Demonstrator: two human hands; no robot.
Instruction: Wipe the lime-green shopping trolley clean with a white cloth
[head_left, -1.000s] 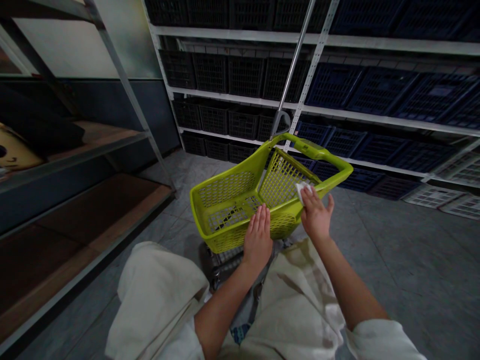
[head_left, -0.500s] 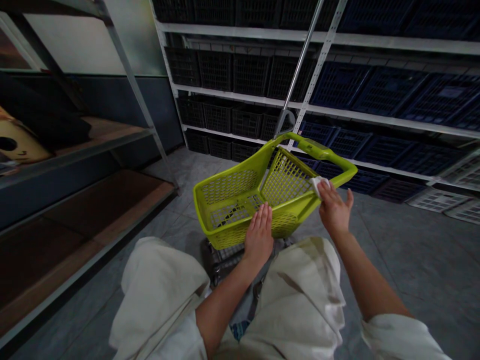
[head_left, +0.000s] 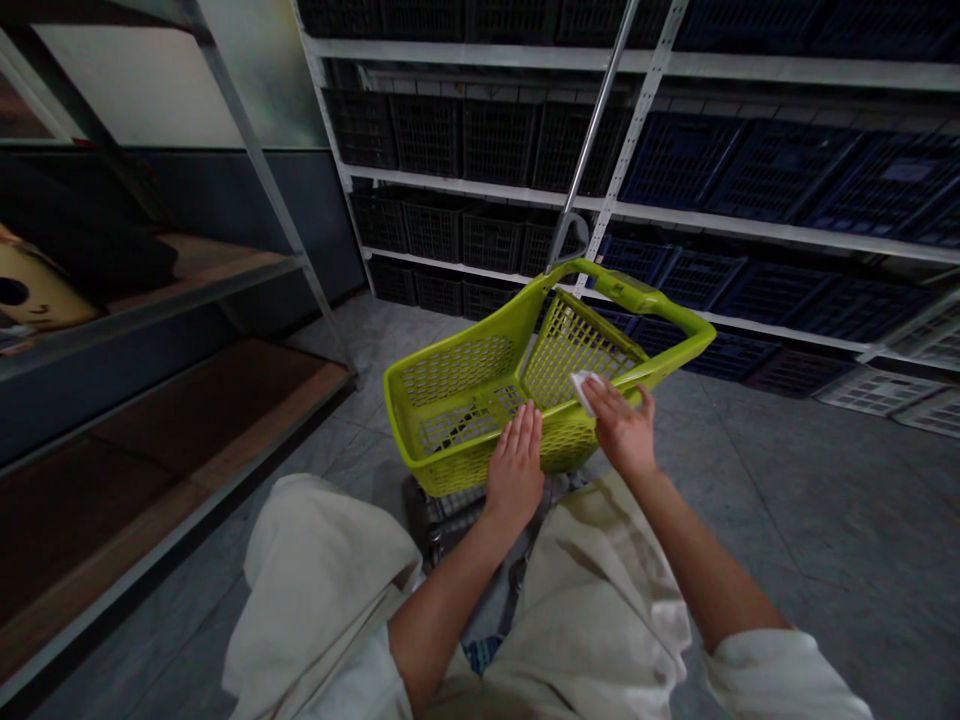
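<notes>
A yellow-green plastic shopping cart [head_left: 450,360] with mesh sides stands on the floor before my knees, its handle loop [head_left: 637,292] toward the right. My left hand [head_left: 516,465] lies on the near rim, fingers stretched out and side by side over the edge; its thumb is hidden. Pinched in my right hand [head_left: 626,430] is a small white wiping cloth [head_left: 586,388], pressed on the same rim further right. The cart's grey lower frame [head_left: 450,520] shows partly beneath the basket. Inside the basket, a slatted flap [head_left: 577,345] leans near the handle end.
White metal racks [head_left: 480,180] with black crates [head_left: 424,135] and blue crates [head_left: 787,170] line the back. A metal pole [head_left: 596,130] rises behind the cart. At left stands a shelf [head_left: 247,390] with wooden boards, bearing a yellow object [head_left: 37,285] and something dark. Grey floor tiles [head_left: 750,480] extend rightward.
My right hand has slid the white cloth leftward along the cart's near rim, away from the handle and closer to my left hand. My left hand stays on the rim.
</notes>
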